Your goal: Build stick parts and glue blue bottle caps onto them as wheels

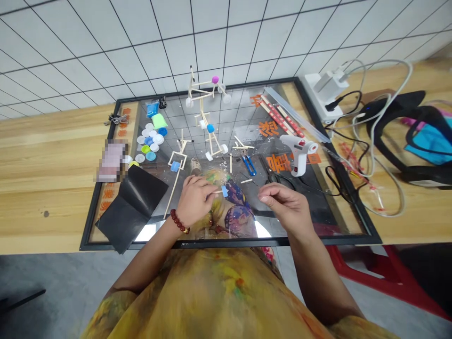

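My left hand [196,200], with a beaded bracelet at the wrist, pinches a short wooden stick [219,191] tipped by a small blue piece [225,190]. To the right, my right hand [287,205] has thumb and fingertips pressed together; anything between them is too small to make out. Beyond the hands lie blue-handled cutters [249,165], black scissors [275,178] and loose stick pieces [246,181]. A small stick frame with a blue block [175,166] rests left of them. Farther back stand stick figures with white caps and a blue cap [211,128].
A white glue gun [299,153] stands at right, near striped packets [278,117] and clear glue sticks [296,113]. Bottle caps [150,140] and black sheets [132,207] lie left. A power strip [323,101] and cables border the black-framed glass board [233,242].
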Motion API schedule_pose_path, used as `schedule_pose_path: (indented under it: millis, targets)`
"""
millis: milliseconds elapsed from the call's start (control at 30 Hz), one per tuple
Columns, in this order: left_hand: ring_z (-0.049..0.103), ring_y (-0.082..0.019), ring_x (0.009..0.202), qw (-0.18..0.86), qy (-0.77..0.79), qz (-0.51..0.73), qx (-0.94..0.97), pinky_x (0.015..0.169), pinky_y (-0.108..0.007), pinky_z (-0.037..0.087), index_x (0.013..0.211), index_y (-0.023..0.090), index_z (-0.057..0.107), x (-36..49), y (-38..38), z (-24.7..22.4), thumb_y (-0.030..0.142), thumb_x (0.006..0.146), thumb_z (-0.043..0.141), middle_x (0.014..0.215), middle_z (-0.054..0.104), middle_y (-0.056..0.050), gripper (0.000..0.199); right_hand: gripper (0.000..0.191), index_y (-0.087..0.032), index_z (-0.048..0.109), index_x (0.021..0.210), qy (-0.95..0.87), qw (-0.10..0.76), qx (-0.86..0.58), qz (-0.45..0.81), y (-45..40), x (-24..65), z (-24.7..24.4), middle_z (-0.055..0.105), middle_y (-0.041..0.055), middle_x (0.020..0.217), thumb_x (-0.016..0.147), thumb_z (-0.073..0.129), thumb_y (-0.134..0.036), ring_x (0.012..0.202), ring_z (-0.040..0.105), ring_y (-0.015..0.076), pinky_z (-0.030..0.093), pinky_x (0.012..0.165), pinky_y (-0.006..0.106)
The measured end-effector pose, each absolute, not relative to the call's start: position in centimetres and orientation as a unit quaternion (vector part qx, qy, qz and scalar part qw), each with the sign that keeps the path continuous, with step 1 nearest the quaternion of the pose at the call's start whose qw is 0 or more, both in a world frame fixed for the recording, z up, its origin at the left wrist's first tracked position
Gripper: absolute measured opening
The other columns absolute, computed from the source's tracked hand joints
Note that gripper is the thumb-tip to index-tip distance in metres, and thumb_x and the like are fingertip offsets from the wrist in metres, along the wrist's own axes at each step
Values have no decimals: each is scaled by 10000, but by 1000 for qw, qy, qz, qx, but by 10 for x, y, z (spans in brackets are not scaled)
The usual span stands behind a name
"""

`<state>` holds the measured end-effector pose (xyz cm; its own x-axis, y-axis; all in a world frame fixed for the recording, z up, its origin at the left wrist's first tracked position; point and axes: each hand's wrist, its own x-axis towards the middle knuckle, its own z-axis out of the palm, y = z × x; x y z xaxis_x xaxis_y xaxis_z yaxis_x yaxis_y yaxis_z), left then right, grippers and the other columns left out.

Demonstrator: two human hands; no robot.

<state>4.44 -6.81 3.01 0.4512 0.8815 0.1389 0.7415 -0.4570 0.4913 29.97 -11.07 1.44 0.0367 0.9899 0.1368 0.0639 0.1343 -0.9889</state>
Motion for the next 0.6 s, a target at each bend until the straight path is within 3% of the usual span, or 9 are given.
schedule_pose_path:
  millis: [100, 233, 400, 600]
  targets:
    - [660, -253, 1080, 162, 484, 271, 816, 979, -444, 524, 1144, 202, 728, 30, -81, 37, 247, 851, 711, 1121, 736, -87, 297, 121, -217, 706, 759, -569, 509, -483, 430, -123, 304, 17, 679, 7, 771, 868, 727, -265, 734, 619, 137, 480, 693, 262]
    - [686, -191, 1003, 109, 520, 407, 743, 915, -352, 566, 1086, 211, 725, -4, -109, 43, 201, 871, 697, 1049, 735, -65, 216, 158, -210, 690, 789, -570, 498, -481, 443, -135, 305, 15, 655, 7, 767, 925, 661, -284, 713, 589, 125, 458, 665, 249]
    - [694, -171, 937, 103, 535, 411, 731, 876, -327, 574, 1012, 193, 727, -22, -128, 30, 159, 874, 685, 970, 749, -53, 149, 306, -200, 604, 727, -523, 526, -469, 479, -139, 297, 2, 533, -12, 643, 939, 624, -420, 606, 466, 121, 378, 571, 257]
    - [691, -170, 906, 102, 487, 414, 762, 852, -327, 580, 1000, 197, 731, -6, -136, 16, 165, 879, 680, 929, 755, -51, 135, 428, -200, 500, 637, -498, 552, -519, 421, -158, 288, -5, 425, -34, 581, 925, 616, -494, 560, 380, 111, 323, 535, 258]
